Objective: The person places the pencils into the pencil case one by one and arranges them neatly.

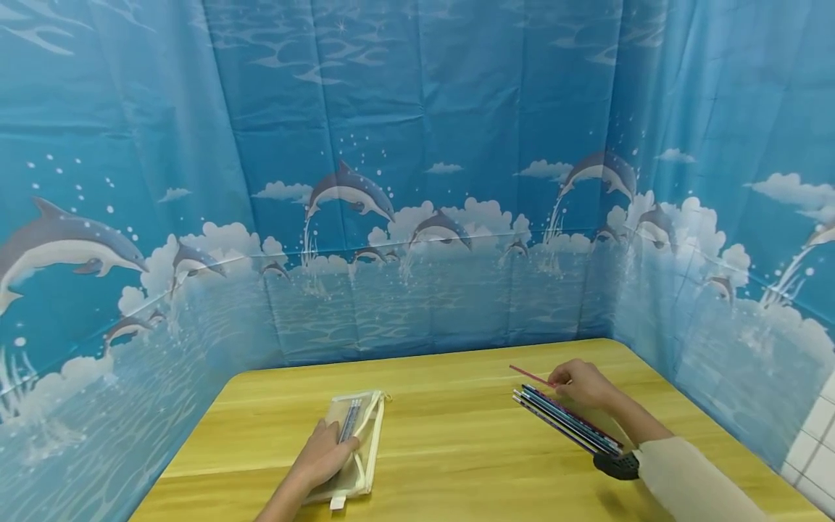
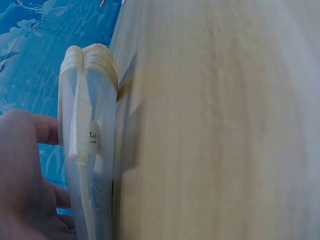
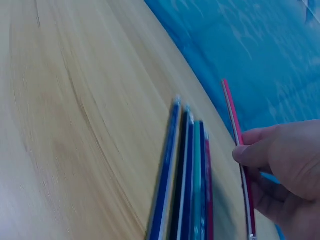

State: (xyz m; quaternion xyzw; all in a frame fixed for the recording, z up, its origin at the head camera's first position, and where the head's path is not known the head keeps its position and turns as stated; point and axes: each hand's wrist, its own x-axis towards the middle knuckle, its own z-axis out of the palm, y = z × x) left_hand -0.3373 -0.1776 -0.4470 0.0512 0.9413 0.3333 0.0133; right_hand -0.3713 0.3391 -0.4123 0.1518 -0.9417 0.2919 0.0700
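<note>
A cream zip pencil case (image 1: 370, 442) with see-through mesh lies flat on the left half of the table. Through its mesh several pale pencils (image 1: 351, 419) show. My left hand (image 1: 324, 451) holds the case from above, fingers bent on its upper face; in the left wrist view, a tag (image 2: 93, 137) reading 31 shows at the case's end. A red pencil (image 3: 233, 115) is pinched between the thumb and fingers of my right hand (image 3: 285, 172), raised off the table. Beneath and beside that hand, several dark blue, teal and red pencils (image 1: 561, 417) lie side by side.
The yellow wood-grain table (image 1: 443, 435) has rounded far corners. Blue curtains (image 1: 417, 304) printed with dolphins hang close behind it and along both sides. A black band (image 1: 616, 465) is worn on my right wrist, close to the near ends of the pencils.
</note>
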